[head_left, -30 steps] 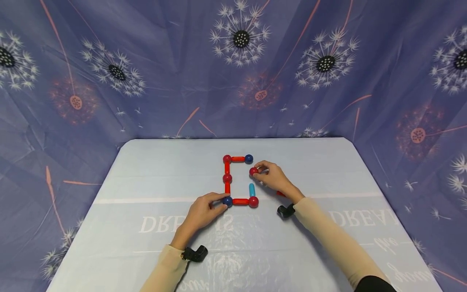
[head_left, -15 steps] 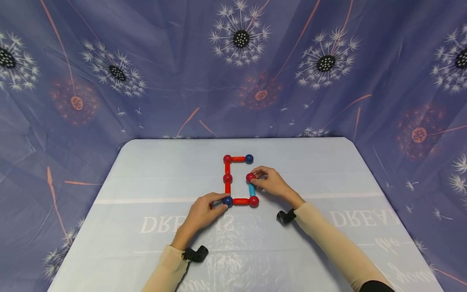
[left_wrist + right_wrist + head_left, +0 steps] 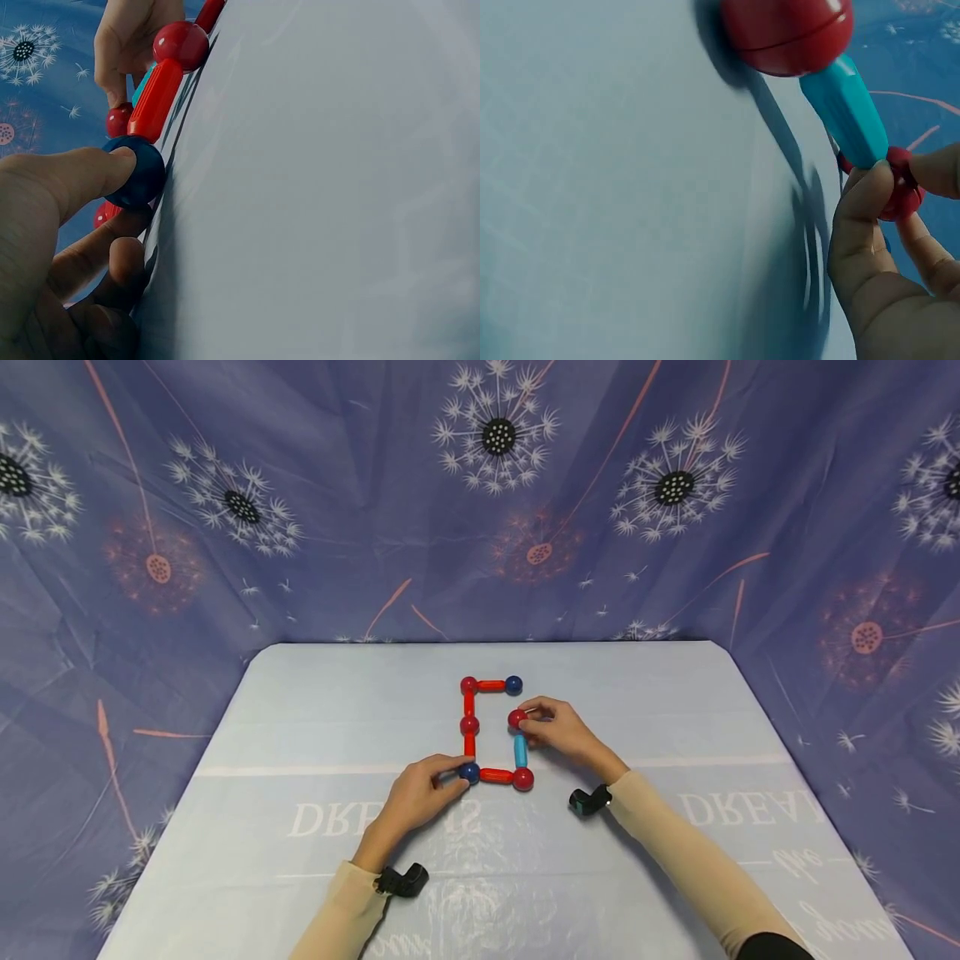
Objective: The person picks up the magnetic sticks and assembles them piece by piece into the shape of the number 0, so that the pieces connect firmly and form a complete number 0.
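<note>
Red and blue balls joined by short rods form an open outline on the table (image 3: 300, 710). My left hand (image 3: 420, 789) pinches the blue ball (image 3: 139, 172) at its near-left corner, thumb on top. A red rod (image 3: 497, 776) runs from there to a red ball (image 3: 523, 778) at the near-right corner. From that corner a light-blue rod (image 3: 847, 112) points away from me. At the rod's far end, my right hand (image 3: 558, 727) pinches another red ball (image 3: 517, 719) between thumb and fingers. Ball and rod look in contact in the head view.
Up the left side run two red rods with a red ball (image 3: 469, 725) between them. A red ball (image 3: 468, 685), a red rod (image 3: 491, 686) and a blue ball (image 3: 513, 685) make the far side. A patterned curtain (image 3: 360, 510) hangs behind the table.
My right hand has brought its red ball down to the light-blue rod, which now stands straighter. Ball and rod then shifted slightly away from me. The left hand stays on the blue ball.
</note>
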The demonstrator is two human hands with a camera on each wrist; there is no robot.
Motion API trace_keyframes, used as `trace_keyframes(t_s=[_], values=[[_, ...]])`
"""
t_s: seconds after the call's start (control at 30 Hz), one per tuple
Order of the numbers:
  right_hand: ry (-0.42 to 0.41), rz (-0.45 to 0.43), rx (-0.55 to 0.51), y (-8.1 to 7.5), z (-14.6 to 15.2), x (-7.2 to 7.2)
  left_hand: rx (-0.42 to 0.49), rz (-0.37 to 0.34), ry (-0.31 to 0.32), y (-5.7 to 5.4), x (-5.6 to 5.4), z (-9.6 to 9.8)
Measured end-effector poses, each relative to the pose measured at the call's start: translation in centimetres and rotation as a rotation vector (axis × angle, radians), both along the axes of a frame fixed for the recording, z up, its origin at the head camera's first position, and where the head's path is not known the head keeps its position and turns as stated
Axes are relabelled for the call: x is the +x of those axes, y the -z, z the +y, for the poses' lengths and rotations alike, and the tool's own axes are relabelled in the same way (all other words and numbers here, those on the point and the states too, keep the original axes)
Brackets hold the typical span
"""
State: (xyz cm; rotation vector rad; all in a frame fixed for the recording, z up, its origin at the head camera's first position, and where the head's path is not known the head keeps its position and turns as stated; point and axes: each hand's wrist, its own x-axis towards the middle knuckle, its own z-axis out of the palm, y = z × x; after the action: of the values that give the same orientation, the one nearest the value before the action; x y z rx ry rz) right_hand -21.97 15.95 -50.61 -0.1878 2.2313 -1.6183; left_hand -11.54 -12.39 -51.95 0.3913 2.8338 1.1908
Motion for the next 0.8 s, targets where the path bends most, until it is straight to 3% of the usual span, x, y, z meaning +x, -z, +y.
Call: trace_keyframes(t_s=[0.23,0.3,0.4,0.57,0.8], values=[[-0.048,-0.134,-0.101,0.1,1.0,0.1,0.002,0.009,0.008,-0.2,0.0,0.0],[-0.058,-0.135,-0.104,0.2,1.1,0.1,0.003,0.009,0.010,-0.3,-0.1,0.0],[-0.057,-0.071,-0.064,0.3,1.1,0.0,0.007,0.009,0.010,-0.2,-0.1,0.0],[-0.052,0.065,0.101,0.5,0.8,-0.3,0.009,0.005,0.009,-0.1,-0.1,0.0],[-0.138,0.210,0.302,-0.6,0.9,-0.3,0.001,0.002,-0.006,0.0,0.0,0.0]])
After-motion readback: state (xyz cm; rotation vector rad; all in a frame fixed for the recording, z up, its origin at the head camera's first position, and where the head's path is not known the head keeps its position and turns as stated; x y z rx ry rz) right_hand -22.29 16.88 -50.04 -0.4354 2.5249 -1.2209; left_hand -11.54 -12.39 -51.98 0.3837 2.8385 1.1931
